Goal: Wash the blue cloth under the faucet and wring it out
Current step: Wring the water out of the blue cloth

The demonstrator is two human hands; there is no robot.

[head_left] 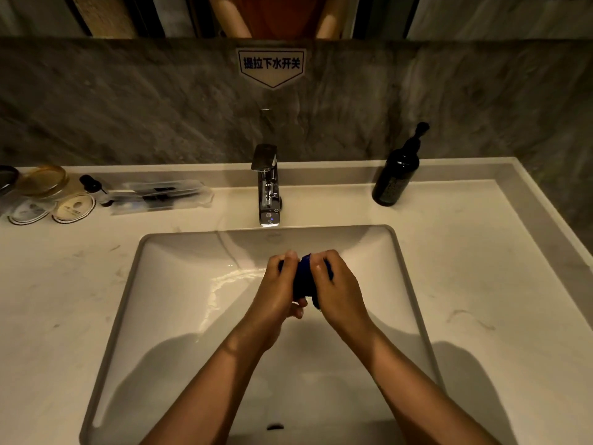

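Head view, looking down over a white rectangular sink [115,316] set under a pale stone counter [481,284]. Blue cloth [305,279] bunched into a tight wad above the middle of the sink, in front of the faucet [269,187] and well below its spout. Left hand [278,292] wrapped around the cloth's left side, fingers curled closed on it; right hand [338,285] clamped on its right side, fingers likewise folded tight. Hands pressed close together, almost touching, skin glistening wet.

No stream visible from the faucet; wet sheen on the sink's far slope. Most likely the wringing step, washing apparently done. Next move probably a counter-twist of the two wrists, squeezing hard while keeping the wad over the sink so runoff falls inside, then shifting grip and repeating.

Right of the faucet, against the back ledge, a dark pump bottle [396,175]. Left of the faucet, clear-wrapped toiletry packets [160,197], then round lidded jars [45,194] at the counter's far left. Behind the faucet, grey veined stone wall with a printed sign [271,66], and a mirror strip above. Dim, warm lighting; arm shadows across the sink's near slope.
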